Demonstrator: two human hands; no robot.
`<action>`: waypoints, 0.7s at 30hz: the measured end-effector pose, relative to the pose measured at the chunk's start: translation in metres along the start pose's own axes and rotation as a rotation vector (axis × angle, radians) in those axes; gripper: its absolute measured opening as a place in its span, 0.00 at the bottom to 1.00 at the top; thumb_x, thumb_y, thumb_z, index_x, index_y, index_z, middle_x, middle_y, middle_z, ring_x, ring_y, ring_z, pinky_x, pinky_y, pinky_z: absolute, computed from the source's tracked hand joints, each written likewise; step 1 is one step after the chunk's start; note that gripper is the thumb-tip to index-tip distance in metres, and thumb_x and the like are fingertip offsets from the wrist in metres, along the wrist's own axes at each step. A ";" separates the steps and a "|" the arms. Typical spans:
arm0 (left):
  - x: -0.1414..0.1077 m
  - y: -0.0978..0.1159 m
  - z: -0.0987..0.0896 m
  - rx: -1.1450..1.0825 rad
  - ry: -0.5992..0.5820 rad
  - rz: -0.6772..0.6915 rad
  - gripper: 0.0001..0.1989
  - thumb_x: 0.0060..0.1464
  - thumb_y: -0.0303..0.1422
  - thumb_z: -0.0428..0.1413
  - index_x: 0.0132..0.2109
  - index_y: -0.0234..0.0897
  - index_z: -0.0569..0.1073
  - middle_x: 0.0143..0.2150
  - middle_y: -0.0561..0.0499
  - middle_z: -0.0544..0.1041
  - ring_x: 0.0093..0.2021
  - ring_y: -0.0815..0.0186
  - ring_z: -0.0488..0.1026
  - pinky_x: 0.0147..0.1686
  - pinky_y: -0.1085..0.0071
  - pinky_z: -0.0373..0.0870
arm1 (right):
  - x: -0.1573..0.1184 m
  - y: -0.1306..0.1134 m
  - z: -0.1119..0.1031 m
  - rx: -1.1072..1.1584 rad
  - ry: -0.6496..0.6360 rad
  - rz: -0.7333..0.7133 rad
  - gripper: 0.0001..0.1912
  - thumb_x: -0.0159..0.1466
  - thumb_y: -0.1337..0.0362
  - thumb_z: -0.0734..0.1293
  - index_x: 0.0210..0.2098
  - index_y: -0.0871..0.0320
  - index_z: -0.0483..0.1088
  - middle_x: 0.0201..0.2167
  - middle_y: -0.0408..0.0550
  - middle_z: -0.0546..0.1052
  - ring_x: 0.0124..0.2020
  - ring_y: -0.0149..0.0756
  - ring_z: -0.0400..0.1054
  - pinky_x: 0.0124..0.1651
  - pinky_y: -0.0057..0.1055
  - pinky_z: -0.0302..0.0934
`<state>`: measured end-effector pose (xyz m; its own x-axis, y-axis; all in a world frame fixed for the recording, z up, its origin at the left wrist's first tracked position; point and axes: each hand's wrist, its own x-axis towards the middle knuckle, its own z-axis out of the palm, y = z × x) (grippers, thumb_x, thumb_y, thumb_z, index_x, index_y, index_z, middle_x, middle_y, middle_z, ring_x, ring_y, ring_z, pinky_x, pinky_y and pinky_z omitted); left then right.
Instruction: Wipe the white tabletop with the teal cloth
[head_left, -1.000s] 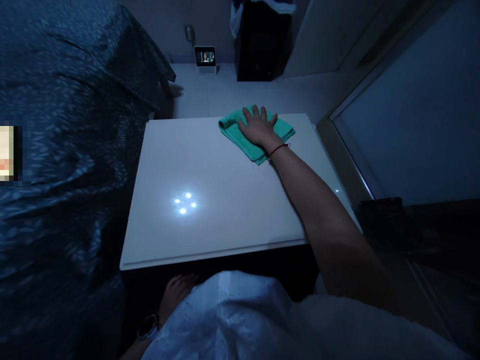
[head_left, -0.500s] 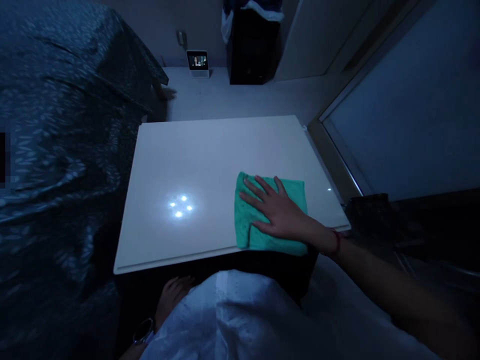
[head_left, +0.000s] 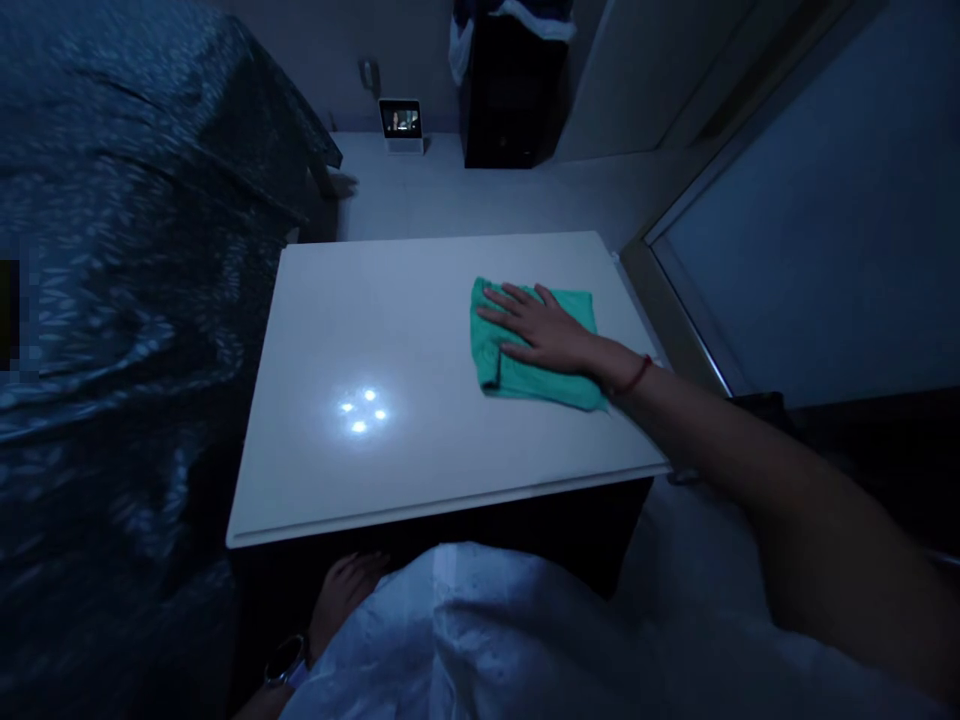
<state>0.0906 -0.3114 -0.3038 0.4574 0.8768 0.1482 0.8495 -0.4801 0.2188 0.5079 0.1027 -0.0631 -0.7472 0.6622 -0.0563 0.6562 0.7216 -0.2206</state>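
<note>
A green cleaning cloth lies spread on the white glossy tabletop, right of its middle. My right hand rests flat on the cloth with its fingers spread, pressing it against the surface. A red band circles that wrist. Below the table's front edge, my left hand stays close to my body, a watch on its wrist. Its fingers look loosely stretched out with nothing visible in them, though their tips fade into the dark.
Patterned dark fabric covers a large piece of furniture on the left. Beyond the table, a small screen device and a black cabinet stand by the wall. A framed panel rises on the right. Ceiling lights reflect off the tabletop.
My right hand has slid the cloth away from me, from the table's front edge toward its far side. My left hand has stayed in place.
</note>
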 end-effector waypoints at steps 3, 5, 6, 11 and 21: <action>0.005 0.001 -0.006 0.044 0.065 0.075 0.37 0.84 0.34 0.34 0.45 0.48 0.89 0.47 0.54 0.91 0.46 0.65 0.89 0.53 0.66 0.80 | 0.051 0.030 -0.010 0.014 0.053 0.154 0.39 0.80 0.43 0.57 0.85 0.48 0.55 0.88 0.52 0.48 0.87 0.66 0.40 0.80 0.82 0.36; 0.008 0.002 -0.010 0.060 0.089 0.107 0.39 0.85 0.35 0.32 0.43 0.48 0.89 0.45 0.55 0.91 0.44 0.66 0.89 0.52 0.67 0.80 | 0.078 0.046 -0.015 0.049 0.097 0.253 0.39 0.80 0.43 0.56 0.85 0.48 0.54 0.89 0.53 0.47 0.87 0.68 0.39 0.79 0.85 0.34; 0.009 0.002 -0.011 0.067 0.094 0.113 0.39 0.85 0.35 0.32 0.43 0.49 0.89 0.45 0.55 0.91 0.44 0.66 0.89 0.52 0.67 0.80 | 0.088 0.051 -0.017 0.066 0.118 0.301 0.39 0.80 0.43 0.56 0.85 0.49 0.54 0.89 0.54 0.47 0.87 0.69 0.39 0.79 0.86 0.33; 0.012 0.001 -0.015 0.094 0.086 0.108 0.38 0.85 0.34 0.33 0.45 0.50 0.90 0.46 0.56 0.91 0.44 0.67 0.89 0.51 0.67 0.81 | 0.109 0.050 -0.021 0.085 0.237 0.641 0.41 0.84 0.45 0.46 0.84 0.66 0.56 0.86 0.69 0.53 0.85 0.79 0.39 0.77 0.86 0.31; 0.017 0.003 -0.015 0.134 0.110 0.145 0.39 0.84 0.32 0.33 0.41 0.50 0.89 0.44 0.56 0.91 0.43 0.67 0.89 0.46 0.67 0.83 | 0.049 0.007 0.015 -0.031 0.300 0.752 0.41 0.81 0.44 0.50 0.85 0.57 0.55 0.86 0.71 0.52 0.85 0.82 0.44 0.68 1.00 0.39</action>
<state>0.0967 -0.2978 -0.2858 0.5519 0.7872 0.2750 0.8078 -0.5866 0.0581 0.4744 0.1371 -0.0819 -0.0476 0.9951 0.0862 0.9777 0.0641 -0.2001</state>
